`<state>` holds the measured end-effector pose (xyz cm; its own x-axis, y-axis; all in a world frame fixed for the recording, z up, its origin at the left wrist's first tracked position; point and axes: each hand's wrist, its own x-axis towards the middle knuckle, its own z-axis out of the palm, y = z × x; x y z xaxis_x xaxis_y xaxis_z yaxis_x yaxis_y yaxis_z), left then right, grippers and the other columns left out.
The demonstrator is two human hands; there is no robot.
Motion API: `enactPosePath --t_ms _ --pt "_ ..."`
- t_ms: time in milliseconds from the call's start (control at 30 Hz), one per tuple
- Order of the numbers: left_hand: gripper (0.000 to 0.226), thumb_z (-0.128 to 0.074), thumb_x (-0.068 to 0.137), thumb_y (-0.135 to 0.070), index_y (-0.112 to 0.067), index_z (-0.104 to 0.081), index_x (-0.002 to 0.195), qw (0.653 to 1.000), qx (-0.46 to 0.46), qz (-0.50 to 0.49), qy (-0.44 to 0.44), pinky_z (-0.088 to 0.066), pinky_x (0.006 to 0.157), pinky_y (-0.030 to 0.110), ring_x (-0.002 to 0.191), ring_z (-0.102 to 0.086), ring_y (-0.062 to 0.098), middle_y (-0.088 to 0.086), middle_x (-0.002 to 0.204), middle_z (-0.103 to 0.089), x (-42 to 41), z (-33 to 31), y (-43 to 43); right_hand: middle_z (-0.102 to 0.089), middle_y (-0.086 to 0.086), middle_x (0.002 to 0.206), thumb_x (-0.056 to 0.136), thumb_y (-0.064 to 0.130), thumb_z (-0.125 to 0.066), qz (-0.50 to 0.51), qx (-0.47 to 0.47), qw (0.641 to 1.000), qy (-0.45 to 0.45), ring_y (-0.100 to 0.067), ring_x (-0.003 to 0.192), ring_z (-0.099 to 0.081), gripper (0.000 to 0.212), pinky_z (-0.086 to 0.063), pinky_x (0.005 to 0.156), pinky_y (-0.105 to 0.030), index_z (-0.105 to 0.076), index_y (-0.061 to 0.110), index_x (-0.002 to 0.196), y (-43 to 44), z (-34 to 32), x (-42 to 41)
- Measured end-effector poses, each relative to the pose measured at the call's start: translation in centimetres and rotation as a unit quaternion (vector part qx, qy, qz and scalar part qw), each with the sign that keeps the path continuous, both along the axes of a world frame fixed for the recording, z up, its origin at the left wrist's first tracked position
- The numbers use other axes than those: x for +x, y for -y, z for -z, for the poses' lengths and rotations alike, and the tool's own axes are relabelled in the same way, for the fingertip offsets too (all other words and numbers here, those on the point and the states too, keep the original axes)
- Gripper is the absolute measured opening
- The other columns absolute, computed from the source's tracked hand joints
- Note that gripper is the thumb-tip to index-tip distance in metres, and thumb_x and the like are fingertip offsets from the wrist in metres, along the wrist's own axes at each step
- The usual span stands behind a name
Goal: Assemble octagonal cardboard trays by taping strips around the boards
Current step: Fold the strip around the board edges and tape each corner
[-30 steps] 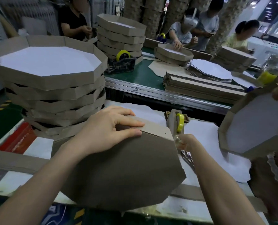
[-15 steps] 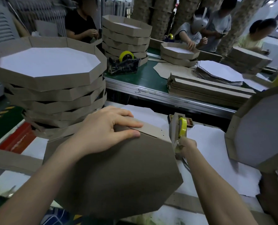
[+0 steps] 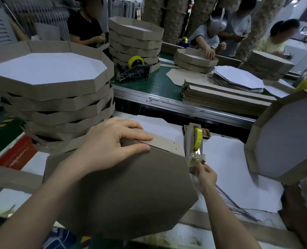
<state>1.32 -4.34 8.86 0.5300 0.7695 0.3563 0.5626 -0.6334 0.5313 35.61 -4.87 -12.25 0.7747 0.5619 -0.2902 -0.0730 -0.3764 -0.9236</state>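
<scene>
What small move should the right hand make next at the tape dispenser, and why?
Probably pull a length of tape free and tear it off. The right hand pinches the tape end at the dispenser, while the left hand presses the strip joint on the tray.

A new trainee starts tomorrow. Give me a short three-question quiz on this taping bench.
1. True or false: the left hand presses on the upturned tray.
2. The right hand pinches: A) tape at the dispenser; B) scissors; C) a pen.
3. Fill in: the stack of finished trays stands on the person's ____ side.
Key: 1 true; 2 A; 3 left.
</scene>
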Motion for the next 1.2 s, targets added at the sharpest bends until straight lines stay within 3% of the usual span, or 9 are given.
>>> enactPosePath --t_ms 167,300,433,633,700,733,867,1033,1200 --pt "0.040 -0.045 0.073 -0.077 -0.061 -0.065 0.103 1.000 0.005 -0.005 -0.001 -0.045 0.093 0.033 0.114 -0.048 -0.005 -0.036 0.112 -0.059 0.0 0.0 0.0 -0.066 -0.012 0.125 0.093 0.007 -0.063 0.020 -0.014 1.000 0.009 -0.030 0.114 -0.061 0.012 -0.046 0.105 -0.040 -0.071 0.000 0.087 0.2 0.6 0.4" --pt "0.036 -0.049 0.074 -0.076 -0.062 -0.065 0.103 1.000 0.008 -0.001 -0.001 -0.045 0.094 0.034 0.114 -0.049 -0.004 -0.034 0.113 -0.059 0.1 0.2 0.0 -0.069 -0.020 0.096 0.095 0.012 -0.063 -0.001 -0.017 1.000 -0.009 -0.031 0.089 -0.063 0.024 -0.051 0.077 -0.038 -0.070 -0.011 0.098 1.2 0.9 -0.6" --pt "0.038 -0.043 0.074 -0.077 -0.063 -0.064 0.104 1.000 0.016 0.007 -0.004 -0.046 0.093 0.036 0.115 -0.048 -0.005 -0.035 0.113 -0.059 0.0 0.2 0.0 -0.067 -0.013 0.086 0.096 0.012 -0.062 -0.081 0.008 0.996 -0.047 -0.014 0.069 -0.058 0.019 -0.050 0.051 -0.011 -0.068 -0.005 0.103 0.4 -1.8 -2.9" --pt "0.034 -0.051 0.079 -0.065 -0.051 -0.071 0.102 0.997 0.022 0.039 0.060 -0.047 0.093 0.037 0.112 -0.053 0.004 -0.030 0.109 -0.061 -2.4 0.6 0.7 -0.067 0.004 0.069 0.096 0.020 -0.064 -0.176 0.016 0.983 0.054 -0.006 0.045 -0.043 0.027 -0.038 0.040 -0.015 -0.068 0.009 0.120 -1.7 -8.2 -6.7" --pt "0.032 -0.057 0.080 -0.059 -0.045 -0.073 0.103 0.996 0.030 0.039 0.073 -0.046 0.095 0.034 0.111 -0.054 0.007 -0.027 0.111 -0.062 -3.8 1.0 0.9 -0.070 0.004 0.067 0.095 0.018 -0.066 -0.216 0.056 0.974 0.038 -0.009 0.047 -0.043 0.049 -0.040 0.042 -0.018 -0.047 0.031 0.138 -1.9 -11.0 -8.3" --pt "0.029 -0.062 0.080 -0.055 -0.042 -0.074 0.103 0.996 0.031 0.034 0.081 -0.045 0.096 0.033 0.112 -0.055 0.008 -0.025 0.112 -0.064 -4.6 1.3 1.0 -0.073 0.002 0.069 0.095 0.018 -0.066 -0.230 0.072 0.970 0.025 -0.012 0.052 -0.044 0.061 -0.041 0.045 -0.021 -0.039 0.032 0.147 -1.9 -12.4 -9.2" --pt "0.027 -0.065 0.080 -0.042 -0.040 -0.073 0.106 0.995 0.016 0.016 0.099 -0.045 0.100 0.036 0.117 -0.054 0.009 -0.017 0.115 -0.066 -7.7 2.4 0.8 -0.077 -0.008 0.096 0.100 0.015 -0.054 -0.273 0.118 0.955 0.002 -0.011 0.045 -0.040 0.021 -0.042 0.045 -0.022 -0.067 0.017 0.116 -1.3 -17.8 -13.2" --pt "0.030 -0.055 0.087 -0.061 -0.050 -0.061 0.114 0.999 0.012 0.003 0.051 -0.043 0.095 0.031 0.119 -0.046 0.000 -0.033 0.118 -0.051 -9.6 3.1 0.7 -0.075 -0.013 0.102 0.090 0.002 -0.060 -0.327 0.158 0.926 -0.098 -0.008 0.043 -0.028 0.017 -0.031 0.040 -0.018 -0.073 -0.003 0.099 0.7 -23.0 -18.1" --pt "0.060 -0.039 0.075 -0.077 -0.048 -0.042 0.127 1.000 -0.015 -0.012 0.009 -0.045 0.088 0.032 0.113 -0.049 0.010 -0.011 0.125 -0.049 -9.7 3.1 1.5 -0.074 -0.010 0.098 0.091 -0.001 -0.055 -0.332 0.162 0.910 -0.189 -0.004 0.038 -0.025 0.021 -0.026 0.035 -0.015 -0.070 -0.009 0.103 3.9 -25.2 -22.0"
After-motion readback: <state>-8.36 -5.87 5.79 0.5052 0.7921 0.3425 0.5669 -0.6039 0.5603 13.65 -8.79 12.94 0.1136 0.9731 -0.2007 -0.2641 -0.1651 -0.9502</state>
